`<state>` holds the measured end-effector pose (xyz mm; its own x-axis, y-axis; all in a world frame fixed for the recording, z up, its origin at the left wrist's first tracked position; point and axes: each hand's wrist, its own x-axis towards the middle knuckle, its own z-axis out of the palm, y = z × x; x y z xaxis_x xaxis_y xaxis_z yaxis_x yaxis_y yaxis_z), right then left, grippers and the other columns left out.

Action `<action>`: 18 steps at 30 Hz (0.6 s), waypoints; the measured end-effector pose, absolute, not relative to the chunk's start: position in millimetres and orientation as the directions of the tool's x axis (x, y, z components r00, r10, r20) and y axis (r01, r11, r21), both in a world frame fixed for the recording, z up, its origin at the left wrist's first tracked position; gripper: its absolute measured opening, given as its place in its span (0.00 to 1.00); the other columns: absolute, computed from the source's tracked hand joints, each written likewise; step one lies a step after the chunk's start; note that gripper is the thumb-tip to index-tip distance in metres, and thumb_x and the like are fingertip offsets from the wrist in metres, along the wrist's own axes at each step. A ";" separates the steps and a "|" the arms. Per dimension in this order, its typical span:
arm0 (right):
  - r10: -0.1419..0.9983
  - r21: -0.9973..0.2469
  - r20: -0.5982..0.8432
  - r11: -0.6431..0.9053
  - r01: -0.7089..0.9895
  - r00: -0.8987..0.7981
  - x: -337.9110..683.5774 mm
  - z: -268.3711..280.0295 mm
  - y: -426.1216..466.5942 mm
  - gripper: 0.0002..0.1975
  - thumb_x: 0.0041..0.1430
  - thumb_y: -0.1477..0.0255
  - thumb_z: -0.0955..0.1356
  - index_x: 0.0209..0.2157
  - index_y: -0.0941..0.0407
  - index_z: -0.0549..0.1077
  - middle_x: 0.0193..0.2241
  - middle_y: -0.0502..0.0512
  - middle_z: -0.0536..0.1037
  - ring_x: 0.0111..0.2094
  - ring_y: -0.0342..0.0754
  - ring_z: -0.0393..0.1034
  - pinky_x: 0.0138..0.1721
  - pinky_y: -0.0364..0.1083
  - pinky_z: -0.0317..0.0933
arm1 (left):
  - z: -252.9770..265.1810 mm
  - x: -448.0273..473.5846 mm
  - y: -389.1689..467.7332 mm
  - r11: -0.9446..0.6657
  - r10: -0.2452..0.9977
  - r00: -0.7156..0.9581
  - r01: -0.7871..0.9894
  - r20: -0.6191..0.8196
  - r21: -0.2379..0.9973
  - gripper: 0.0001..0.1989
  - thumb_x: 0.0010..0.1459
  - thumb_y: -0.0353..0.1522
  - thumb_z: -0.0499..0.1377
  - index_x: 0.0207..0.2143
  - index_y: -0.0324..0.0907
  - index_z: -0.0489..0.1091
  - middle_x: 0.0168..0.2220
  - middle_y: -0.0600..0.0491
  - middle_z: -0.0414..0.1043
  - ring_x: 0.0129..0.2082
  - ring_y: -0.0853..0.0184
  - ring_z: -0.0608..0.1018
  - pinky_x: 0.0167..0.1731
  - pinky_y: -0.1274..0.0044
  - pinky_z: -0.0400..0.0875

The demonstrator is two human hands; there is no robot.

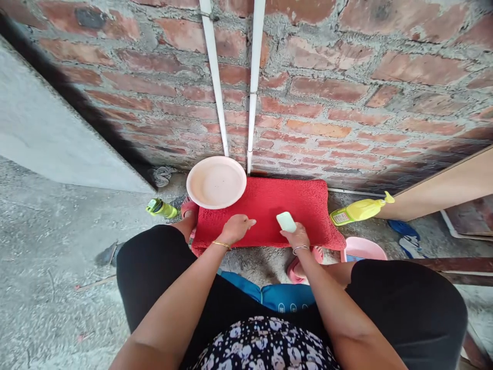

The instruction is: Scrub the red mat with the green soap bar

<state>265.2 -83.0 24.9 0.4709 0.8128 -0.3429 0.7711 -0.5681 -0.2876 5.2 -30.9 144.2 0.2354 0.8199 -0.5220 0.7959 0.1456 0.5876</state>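
Note:
My right hand [298, 237] grips the near end of a pale green, flat bar [286, 221] with rounded corners; whether it is soap or something else I cannot tell. It is over the right half of a red towel-like cloth [265, 198], which covers a low, wide surface. My left hand [235, 229] is closed, the thumb side pointing right, above the left half of the cloth. Its curled fingers hide whatever they may hold. Beyond that hand, a pale pink basin [216, 182] rests at the cloth's back left corner.
A yellow pump bottle [360, 210] stands right of the cloth, above a pink tub [364, 249]. At left are a green bottle [162, 208] and a grey rag [162, 176]. White pipes [252, 92] run down the brick wall [327, 92] behind. Blue slippers [406, 236] lie at far right.

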 end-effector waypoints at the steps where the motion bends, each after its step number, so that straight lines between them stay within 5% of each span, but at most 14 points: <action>1: 0.832 -0.289 -0.374 -0.524 0.801 0.409 248.3 26.6 -79.9 0.33 0.46 0.57 0.73 0.52 0.55 0.67 0.47 0.61 0.73 0.45 0.54 0.72 0.41 0.47 0.63 | 133.8 7.1 -29.7 0.117 0.808 0.212 0.857 -0.550 0.503 0.23 0.61 0.47 0.49 0.28 0.40 0.73 0.32 0.48 0.77 0.36 0.63 0.78 0.35 0.75 0.67; 5: 0.882 -0.276 -0.431 -0.331 0.902 0.191 201.7 30.6 -66.4 0.33 0.46 0.59 0.74 0.53 0.54 0.66 0.50 0.60 0.72 0.48 0.54 0.69 0.46 0.48 0.60 | 100.2 0.1 -33.6 0.071 0.751 0.082 0.977 -0.655 0.203 0.22 0.65 0.43 0.46 0.46 0.42 0.74 0.52 0.43 0.74 0.53 0.58 0.74 0.48 0.71 0.68; 8: 0.877 -0.245 -0.433 -0.339 0.909 0.210 213.7 26.4 -64.6 0.34 0.46 0.58 0.73 0.54 0.54 0.64 0.50 0.61 0.71 0.50 0.55 0.69 0.48 0.50 0.59 | 78.3 -13.2 -35.2 0.114 0.683 -0.009 0.989 -0.730 0.095 0.18 0.62 0.35 0.50 0.51 0.41 0.72 0.54 0.42 0.72 0.54 0.57 0.74 0.49 0.70 0.69; 14: 0.715 -0.248 -0.456 -0.674 0.696 0.530 279.2 24.4 -76.9 0.34 0.49 0.52 0.70 0.54 0.56 0.64 0.49 0.62 0.72 0.46 0.55 0.72 0.42 0.49 0.63 | 48.1 -20.1 -37.1 0.176 0.617 -0.079 0.984 -0.783 0.040 0.31 0.48 0.36 0.65 0.55 0.39 0.67 0.57 0.36 0.68 0.54 0.52 0.73 0.48 0.68 0.71; 18: 0.764 -0.275 -0.438 -0.615 0.739 0.474 252.3 31.7 -71.2 0.37 0.49 0.54 0.71 0.56 0.57 0.62 0.52 0.64 0.70 0.49 0.56 0.70 0.44 0.49 0.63 | 39.9 -15.2 -39.1 0.208 0.639 -0.069 0.975 -0.766 0.085 0.34 0.47 0.43 0.65 0.56 0.39 0.66 0.55 0.36 0.69 0.52 0.52 0.75 0.45 0.69 0.73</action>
